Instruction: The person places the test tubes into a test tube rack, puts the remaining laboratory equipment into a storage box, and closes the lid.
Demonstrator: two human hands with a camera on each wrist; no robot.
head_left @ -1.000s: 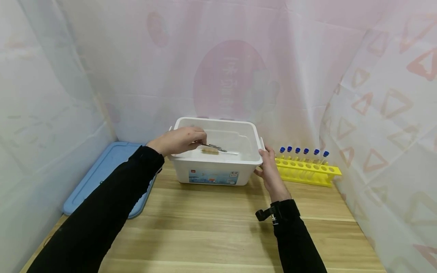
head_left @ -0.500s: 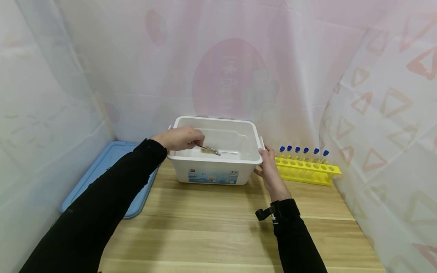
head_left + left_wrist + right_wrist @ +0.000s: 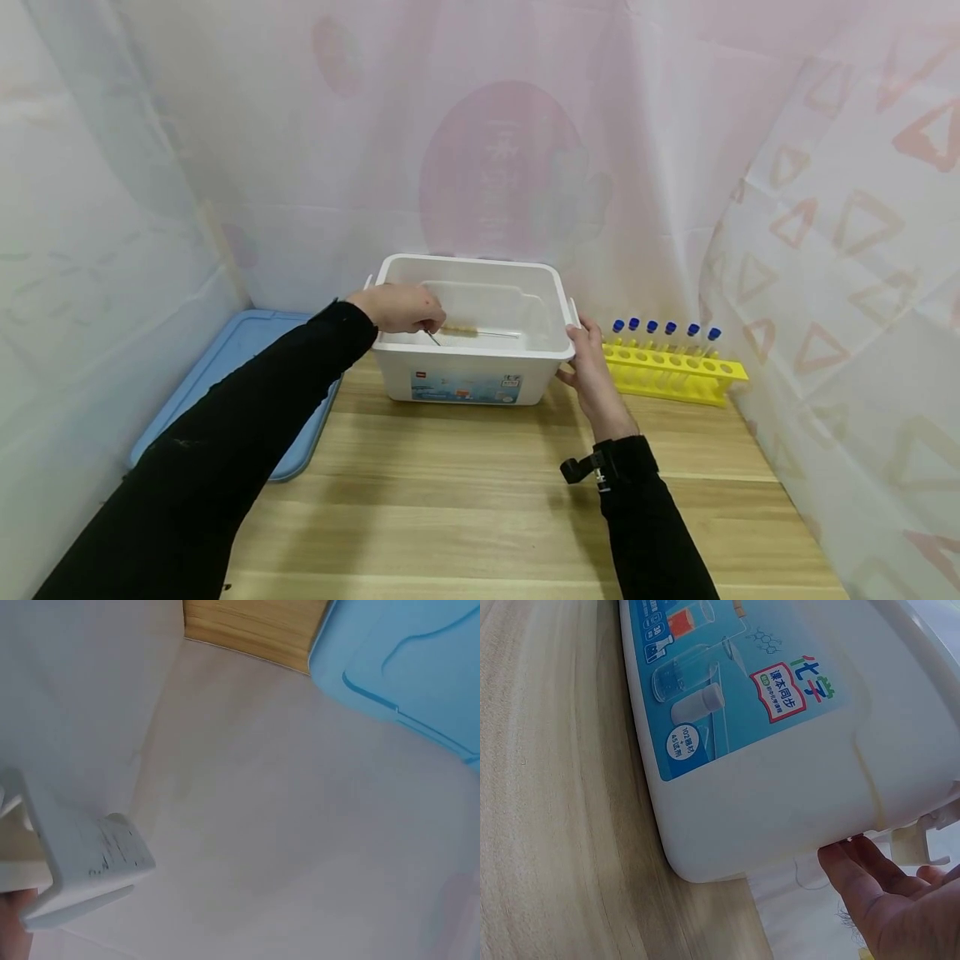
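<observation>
A white plastic storage box [image 3: 390, 367] with a blue printed label stands on the table. My left hand [image 3: 405, 308] reaches in over its left side, fingers curled round a slim metal tool [image 3: 432, 337]; only the tool's thin end shows below the fingers, so its kind is unclear. Inside the box, beside that hand, lies a test tube brush [image 3: 459, 331] with pale bristles and a wire stem. My right hand [image 3: 592, 379] grips the box's right rim near its handle. In the right wrist view, the right fingers [image 3: 847, 874] touch the box under the rim.
A blue lid [image 3: 247, 358] lies left of the box, partly under my left sleeve. To the right is a yellow test tube rack [image 3: 675, 375] with several blue-capped tubes. Fabric walls enclose the table [image 3: 465, 500] at the back and both sides.
My left hand has shifted slightly down inside the box, turning the metal tool so that it points down toward the front wall. The brush is now more exposed. The right hand keeps its place.
</observation>
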